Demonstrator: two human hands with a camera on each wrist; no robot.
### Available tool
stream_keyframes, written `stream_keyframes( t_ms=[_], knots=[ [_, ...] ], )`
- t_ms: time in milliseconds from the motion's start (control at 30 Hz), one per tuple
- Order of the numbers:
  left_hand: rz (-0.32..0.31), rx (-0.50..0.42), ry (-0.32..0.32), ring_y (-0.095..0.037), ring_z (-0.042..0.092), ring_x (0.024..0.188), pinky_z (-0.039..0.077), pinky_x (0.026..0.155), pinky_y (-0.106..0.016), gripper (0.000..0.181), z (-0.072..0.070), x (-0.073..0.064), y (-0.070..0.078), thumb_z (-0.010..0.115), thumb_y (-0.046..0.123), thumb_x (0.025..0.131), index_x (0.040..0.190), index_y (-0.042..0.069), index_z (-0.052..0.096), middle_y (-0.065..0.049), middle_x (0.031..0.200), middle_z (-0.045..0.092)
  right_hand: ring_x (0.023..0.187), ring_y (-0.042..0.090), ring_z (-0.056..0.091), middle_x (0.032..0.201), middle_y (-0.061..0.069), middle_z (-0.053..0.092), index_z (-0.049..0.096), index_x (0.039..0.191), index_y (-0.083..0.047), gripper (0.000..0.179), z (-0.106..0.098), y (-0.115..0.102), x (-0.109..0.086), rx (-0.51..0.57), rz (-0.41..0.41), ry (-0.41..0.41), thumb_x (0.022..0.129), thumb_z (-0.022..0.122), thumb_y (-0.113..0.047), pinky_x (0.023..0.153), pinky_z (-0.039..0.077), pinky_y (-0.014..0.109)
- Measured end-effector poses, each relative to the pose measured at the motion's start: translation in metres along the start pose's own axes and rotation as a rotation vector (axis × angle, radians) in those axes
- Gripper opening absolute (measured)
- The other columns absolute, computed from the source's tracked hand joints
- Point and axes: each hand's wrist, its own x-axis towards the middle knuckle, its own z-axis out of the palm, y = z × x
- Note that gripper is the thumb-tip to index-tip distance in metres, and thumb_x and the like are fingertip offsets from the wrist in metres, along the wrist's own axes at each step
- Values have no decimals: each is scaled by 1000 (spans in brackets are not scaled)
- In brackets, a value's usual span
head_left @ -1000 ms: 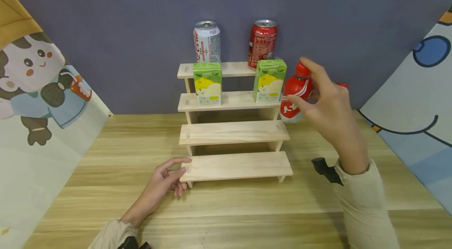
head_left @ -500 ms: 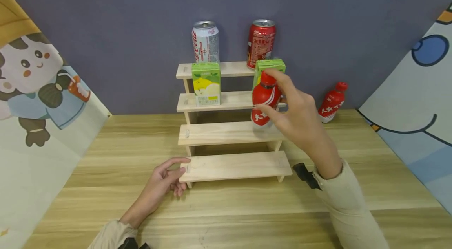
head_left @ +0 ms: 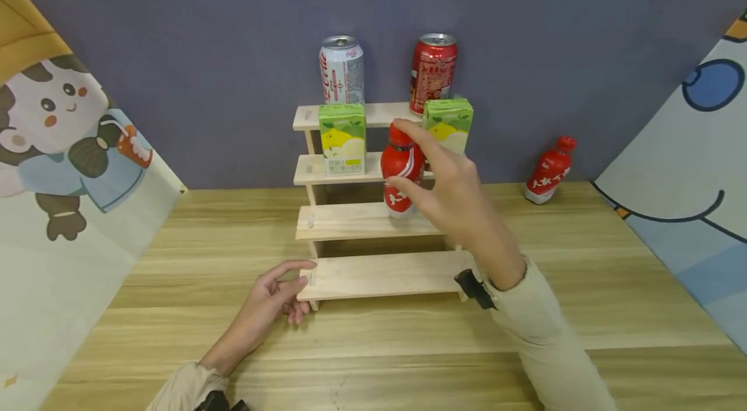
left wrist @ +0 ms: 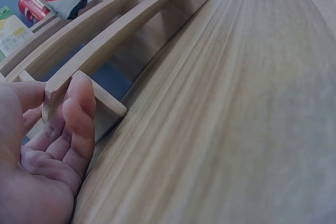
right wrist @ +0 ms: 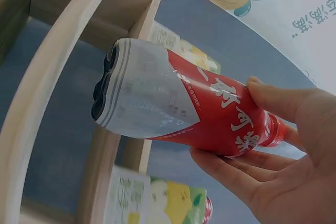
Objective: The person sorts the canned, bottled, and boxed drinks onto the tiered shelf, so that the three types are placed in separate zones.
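A small red-labelled drink bottle is gripped between the thumb and fingers of my right hand. The bottle is roughly upright over the second step from the bottom of a wooden stepped rack. In the right wrist view, the bottle's pale base appears apart from the boards. My left hand pinches the left end of the lowest step; the left wrist view shows thumb and fingers on either side of that board.
On the top step stand a white cola can and a red cola can. One step lower are two green juice cartons, the right one partly hidden. Another red bottle stands on the table by the back wall, right of the rack.
My right hand has carried the bottle leftward from beside the rack to over its second-lowest step, uncovering the other red bottle. My left hand stays on the lowest step.
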Motion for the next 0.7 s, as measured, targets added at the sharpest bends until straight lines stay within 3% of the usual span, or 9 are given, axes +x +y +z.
stream_keyframes(
  t_ms=[400,700],
  knots=[
    [-7,12,-6,-17,63,54,53,46,-29,39,2,1,1,54,18,104,139,0,49,-17,70,69,101,19,67,126,7,65,40,150,-20,76,31,-16,11,77,-39,-29,86,81,-16,78,59,30],
    [-15,14,10,-17,62,54,52,46,-28,40,3,1,0,55,19,104,139,1,50,-14,69,69,103,18,67,124,10,66,40,150,-15,74,47,-24,14,126,-67,-33,87,79,-16,81,59,28]
  ],
)
